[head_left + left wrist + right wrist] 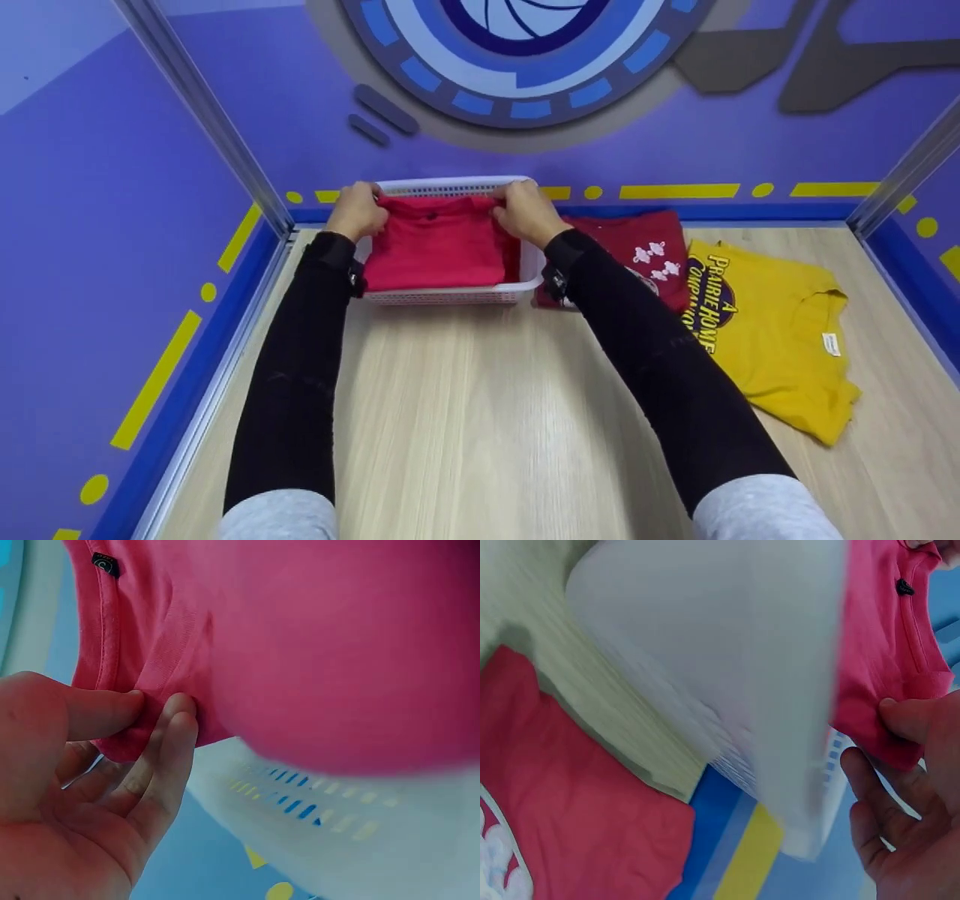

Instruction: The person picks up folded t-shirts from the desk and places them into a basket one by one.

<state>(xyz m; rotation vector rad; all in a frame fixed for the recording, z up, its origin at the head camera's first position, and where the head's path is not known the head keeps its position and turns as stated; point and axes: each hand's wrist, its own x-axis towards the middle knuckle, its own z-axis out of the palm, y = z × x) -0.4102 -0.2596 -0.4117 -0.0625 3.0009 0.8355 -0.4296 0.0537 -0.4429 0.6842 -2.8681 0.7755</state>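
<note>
A folded pinkish-red T-shirt (439,247) lies over the white plastic basket (529,262), its neckline toward the back wall. My left hand (358,214) pinches the shirt's far left corner between thumb and fingers. At the far right corner my right hand (527,214) pinches the cloth the same way. In the left wrist view the left hand (105,765) grips the cloth beside the collar, near a small black neck label (106,564). Darker red cloth (512,261) shows inside the basket, under the shirt's right side.
Right of the basket lies a folded dark red T-shirt (652,247) with white prints, partly behind my right forearm. A yellow T-shirt (787,337) with lettering lies further right. Purple panels (247,97) wall the wooden table (450,420) at the back and sides.
</note>
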